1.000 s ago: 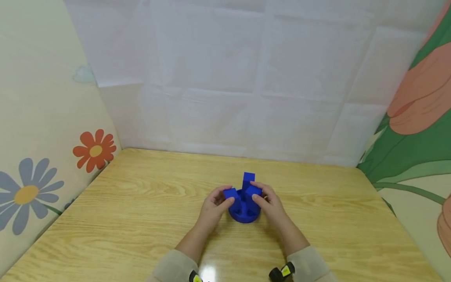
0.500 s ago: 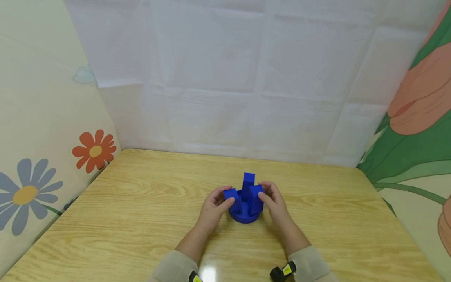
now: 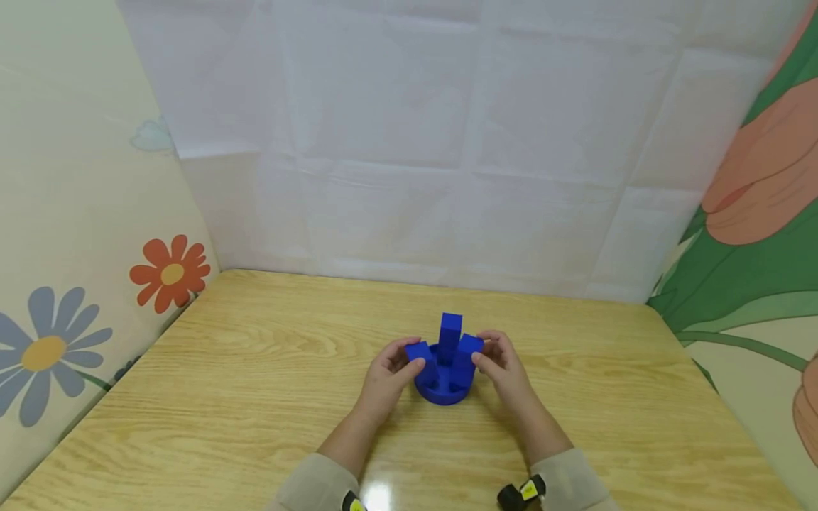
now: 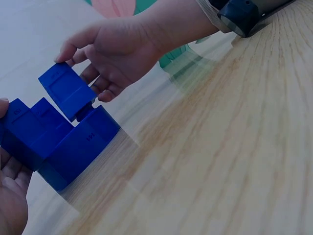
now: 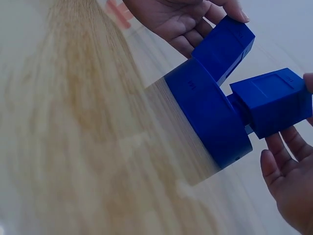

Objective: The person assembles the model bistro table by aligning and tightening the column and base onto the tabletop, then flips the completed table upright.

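Observation:
A round blue base point(image 3: 444, 397) with a low rim stands on the table, and three blue rectangular blocks rise from it. My left hand point(image 3: 381, 377) pinches the left block point(image 3: 422, 360) between thumb and fingers; it leans outward. With thumb and fingertips, my right hand point(image 3: 507, 372) holds the right block point(image 3: 467, 360), which is tilted as well. The back block point(image 3: 450, 332) stands upright, touched by neither hand. In the right wrist view a narrow stem shows between the right block point(image 5: 271, 103) and the base point(image 5: 210, 115). Small raised marks on the parts are too blurred to read.
The wood-grain table point(image 3: 255, 341) extends around the base on all sides. A white creased sheet point(image 3: 409, 156) hangs behind it, with flower-printed panels point(image 3: 64, 213) at the sides. Each sleeve carries a black wrist strap point(image 3: 520, 492).
My right hand has moved slightly to the right with the right block, which has shifted outward from the base's middle. The left hand, base and back block look unmoved.

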